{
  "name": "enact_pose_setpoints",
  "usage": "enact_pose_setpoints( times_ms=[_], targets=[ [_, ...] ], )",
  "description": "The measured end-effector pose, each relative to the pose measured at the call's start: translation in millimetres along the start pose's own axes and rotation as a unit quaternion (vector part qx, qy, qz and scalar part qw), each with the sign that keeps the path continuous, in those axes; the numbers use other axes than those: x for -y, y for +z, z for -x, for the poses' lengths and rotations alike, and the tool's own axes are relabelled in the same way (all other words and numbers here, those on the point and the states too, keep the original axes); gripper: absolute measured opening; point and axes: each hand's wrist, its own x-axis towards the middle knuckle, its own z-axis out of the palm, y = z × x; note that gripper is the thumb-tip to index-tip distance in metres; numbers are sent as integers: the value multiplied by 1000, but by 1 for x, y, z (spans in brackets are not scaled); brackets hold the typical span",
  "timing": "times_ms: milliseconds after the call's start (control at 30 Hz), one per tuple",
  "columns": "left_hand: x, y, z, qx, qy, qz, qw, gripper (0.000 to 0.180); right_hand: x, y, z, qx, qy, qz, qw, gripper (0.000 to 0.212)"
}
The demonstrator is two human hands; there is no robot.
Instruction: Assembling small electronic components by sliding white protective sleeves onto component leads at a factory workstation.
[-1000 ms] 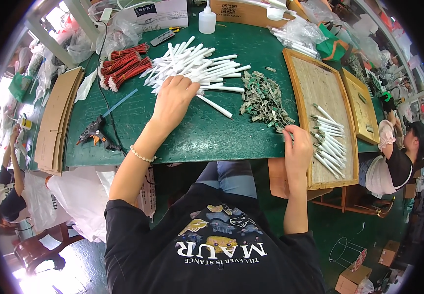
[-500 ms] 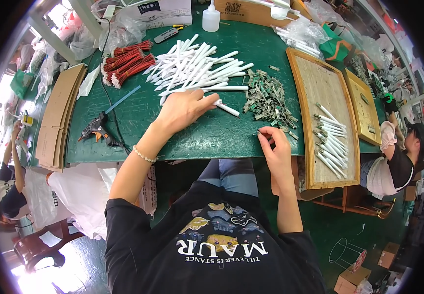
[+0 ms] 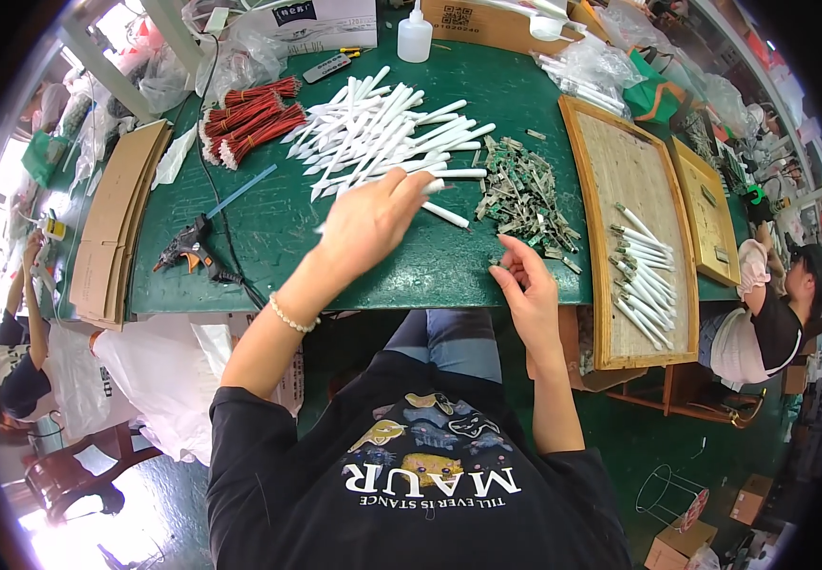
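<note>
My left hand [image 3: 368,226] is closed around a slim white candle-like tube [image 3: 434,187], whose end shows beyond the fingers. The hand covers most of its length. Just beyond lies a heap of similar white tubes with pointed tips [image 3: 382,123]. One loose white tube [image 3: 448,216] rests on the table to the right of this hand. My right hand [image 3: 528,280] is near the table's front edge, its thumb and fingers drawn together. Whatever they hold is too small to make out. Ahead of it is a pile of small green circuit boards [image 3: 528,195].
On the green table [image 3: 354,275], bundles of red wires [image 3: 254,119] lie left of the heap. A black glue gun [image 3: 192,252] and folded cardboard [image 3: 116,228] are farther left. At right, a wooden tray [image 3: 601,190] holds several white tubes. A squeeze bottle [image 3: 415,40] stands behind. People sit on both sides.
My left hand has lifted slightly away from the heap, with a white tube now showing in it. The loose tube stays on the table. My right hand's fingers have shifted a little.
</note>
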Motion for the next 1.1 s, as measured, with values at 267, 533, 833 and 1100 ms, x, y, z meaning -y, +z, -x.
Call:
enact_pose_setpoints(
  times_ms=[267,533,833,1100],
  targets=[
    [-49,13,13,249,-198,393,863,28,9,8,5,23,-45,-22,998,44],
    [-60,18,25,250,-327,662,626,23,7,18,15,0,-29,-280,960,33],
    [-89,24,43,185,-341,751,534,26,8,17,21,-86,-28,-297,951,19],
    [-103,29,57,118,-304,669,668,27,20,5,20,-105,-42,-180,977,23]
  ],
)
